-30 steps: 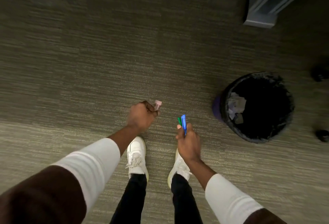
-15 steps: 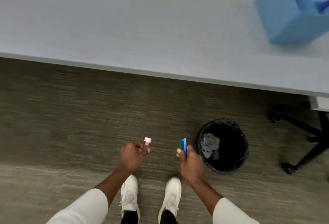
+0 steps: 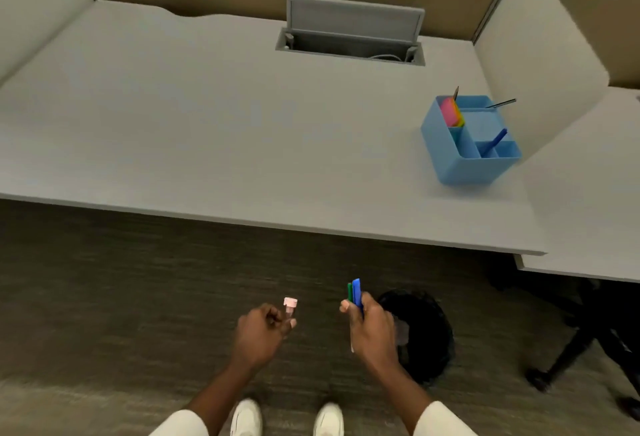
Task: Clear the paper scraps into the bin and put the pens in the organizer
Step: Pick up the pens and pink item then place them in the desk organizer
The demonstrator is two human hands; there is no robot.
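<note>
Your left hand is curled into a loose fist, pinching a pink-capped pen between thumb and fingers so that its cap points up. Your right hand is closed around two pens held upright side by side, a blue pen and a green pen, their tops poking out above your knuckles. Both hands hang over the carpeted floor, in front of the tabletop's near edge and well short of it.

The black bin stands on the floor just beside your right hand, partly hidden behind it; a pale paper scrap shows inside near the rim.

The light blue organizer sits on the grey tabletop, far to the right near a white divider panel. A blue pen leans in one of its front compartments, a pink and multicoloured pad stands in the rear left compartment, and two thin dark pencils or pens stick out at the back. An open cable hatch lies at the rear of the tabletop.

Your white shoes show at the bottom edge, and a chair base reaches in from the right.
</note>
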